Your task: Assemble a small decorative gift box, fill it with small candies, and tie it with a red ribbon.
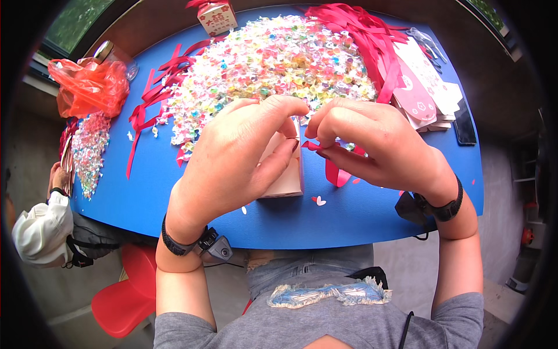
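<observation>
My left hand [239, 148] is above a pale paper box [283, 185] with printed sides, its thumb and fingertips pinched close together near the box's upper part; whether they grip its edge or something thin is hidden. Close beside it, my right hand [370, 139] pinches a red ribbon [337, 174] between thumb and fingers, and a loop of it hangs down right of the box. The box stands on the blue table. Behind both hands spreads a large pile of wrapped candies [279, 61].
Red ribbons [362, 30] lie at the back right, beside flat printed cartons [418, 96] and a phone [465, 126]. More ribbons [144, 109] lie left. A closed box [217, 18] stands behind. An orange plastic bag [91, 89] and a co-worker [45, 231] are at far left.
</observation>
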`<move>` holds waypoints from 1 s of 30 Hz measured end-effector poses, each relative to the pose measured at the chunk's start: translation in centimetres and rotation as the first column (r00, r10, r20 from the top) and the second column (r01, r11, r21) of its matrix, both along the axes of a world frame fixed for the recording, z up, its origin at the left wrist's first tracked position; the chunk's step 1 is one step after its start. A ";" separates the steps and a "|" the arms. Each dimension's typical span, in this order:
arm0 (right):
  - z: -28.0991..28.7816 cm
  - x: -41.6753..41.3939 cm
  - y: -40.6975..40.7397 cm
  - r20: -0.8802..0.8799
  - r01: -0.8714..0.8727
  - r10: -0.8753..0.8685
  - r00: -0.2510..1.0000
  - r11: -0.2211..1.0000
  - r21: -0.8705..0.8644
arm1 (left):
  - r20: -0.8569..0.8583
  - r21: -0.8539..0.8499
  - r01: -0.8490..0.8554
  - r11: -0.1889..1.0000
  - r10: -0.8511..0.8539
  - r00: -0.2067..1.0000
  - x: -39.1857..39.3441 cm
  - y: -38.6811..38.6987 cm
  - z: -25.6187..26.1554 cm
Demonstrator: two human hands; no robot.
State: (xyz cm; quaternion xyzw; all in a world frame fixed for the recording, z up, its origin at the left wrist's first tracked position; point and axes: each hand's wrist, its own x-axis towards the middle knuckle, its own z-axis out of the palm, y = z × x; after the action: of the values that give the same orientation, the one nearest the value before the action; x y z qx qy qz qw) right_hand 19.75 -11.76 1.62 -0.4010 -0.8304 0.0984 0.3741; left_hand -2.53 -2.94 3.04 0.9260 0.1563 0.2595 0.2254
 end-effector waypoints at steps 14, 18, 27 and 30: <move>-0.5 -0.5 0.2 0.143 0.050 -0.067 0.987 0.991 0.123 | -0.062 0.062 0.001 0.998 0.003 0.998 -0.7 0.8 0.1; -0.1 -0.4 0.0 0.177 0.023 -0.048 0.983 0.990 0.139 | -0.082 0.014 0.023 1.000 -0.022 0.996 -0.9 0.9 0.0; 0.4 -0.4 -0.3 0.224 0.030 -0.047 0.973 0.996 0.079 | -0.101 0.033 0.042 0.999 -0.038 0.994 -1.1 1.0 0.3; 0.4 -0.1 -0.2 0.176 0.045 -0.052 0.983 0.998 0.045 | -0.100 0.050 0.040 0.998 -0.035 0.994 -1.2 0.9 0.3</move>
State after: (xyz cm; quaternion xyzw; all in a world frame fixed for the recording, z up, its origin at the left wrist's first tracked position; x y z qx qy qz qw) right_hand 19.60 -11.99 2.06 -0.4206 -0.8522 0.0363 0.3091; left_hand -3.72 -2.00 3.31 0.9460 0.1432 0.2131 0.1981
